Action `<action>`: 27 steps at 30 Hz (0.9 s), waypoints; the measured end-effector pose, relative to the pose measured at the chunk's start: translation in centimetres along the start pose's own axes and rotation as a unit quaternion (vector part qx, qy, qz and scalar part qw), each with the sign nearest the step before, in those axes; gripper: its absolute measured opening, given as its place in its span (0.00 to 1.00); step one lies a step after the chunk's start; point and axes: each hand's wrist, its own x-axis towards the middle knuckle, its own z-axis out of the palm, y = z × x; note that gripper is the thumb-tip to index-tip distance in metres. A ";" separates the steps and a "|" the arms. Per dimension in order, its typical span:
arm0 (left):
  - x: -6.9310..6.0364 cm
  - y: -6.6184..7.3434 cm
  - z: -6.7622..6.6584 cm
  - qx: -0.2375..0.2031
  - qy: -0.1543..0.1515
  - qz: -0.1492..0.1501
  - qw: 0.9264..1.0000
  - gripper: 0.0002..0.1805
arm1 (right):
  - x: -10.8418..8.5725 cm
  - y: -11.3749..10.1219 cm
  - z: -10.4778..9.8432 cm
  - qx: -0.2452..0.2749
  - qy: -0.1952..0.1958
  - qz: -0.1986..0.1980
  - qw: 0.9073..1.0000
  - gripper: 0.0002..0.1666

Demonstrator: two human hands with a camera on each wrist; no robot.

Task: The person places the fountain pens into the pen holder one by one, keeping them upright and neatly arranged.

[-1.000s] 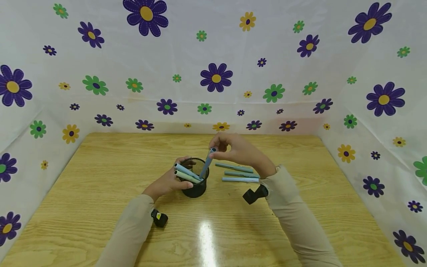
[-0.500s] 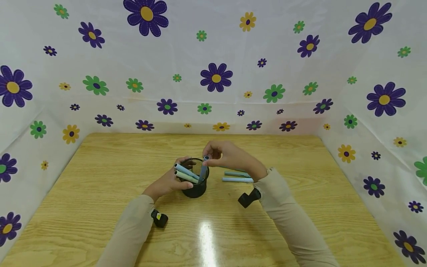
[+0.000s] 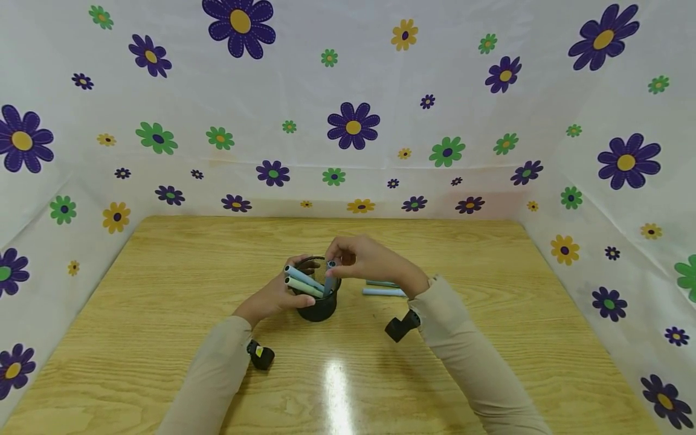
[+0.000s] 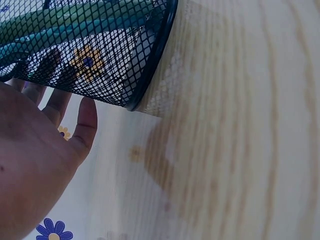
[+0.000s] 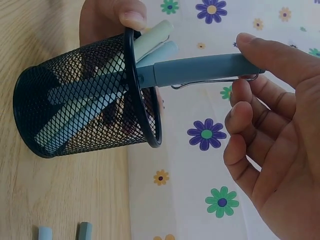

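Note:
A black mesh cup (image 3: 317, 310) stands upright on the table, with a light blue pen (image 3: 302, 278) and a pale green pen (image 3: 302, 287) leaning in it. My left hand (image 3: 276, 296) grips the cup around its left side, thumb at the front rim. Between thumb and fingertips, my right hand (image 3: 365, 261) pinches the capped end of a darker blue pen (image 5: 200, 70); its lower part is inside the cup in the right wrist view. The mesh cup (image 4: 100, 60) rests against the left hand's fingers (image 4: 86, 120) in the left wrist view.
Right of the cup, a pale blue pen (image 3: 383, 292) and a green-blue pen (image 3: 382, 283) lie on the wooden table (image 3: 163, 290), partly behind the right arm. A flowered cloth (image 3: 299, 90) rises behind and at both sides.
My right hand has moved left and down, lowering the darker blue pen deeper into the cup. The right forearm now covers more of the pens lying on the table. My left hand has stayed in place.

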 end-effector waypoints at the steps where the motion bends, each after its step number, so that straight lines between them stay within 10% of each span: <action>1: 0.0 0.0 0.0 0.000 0.000 -0.001 1.000 0.51 | 0.0 0.0 0.0 -0.001 -0.001 -0.002 1.000 0.11; 27: 0.1 -0.3 -0.1 0.023 0.013 -0.007 1.000 0.52 | -1.4 0.9 -0.9 0.000 0.022 0.022 1.000 0.12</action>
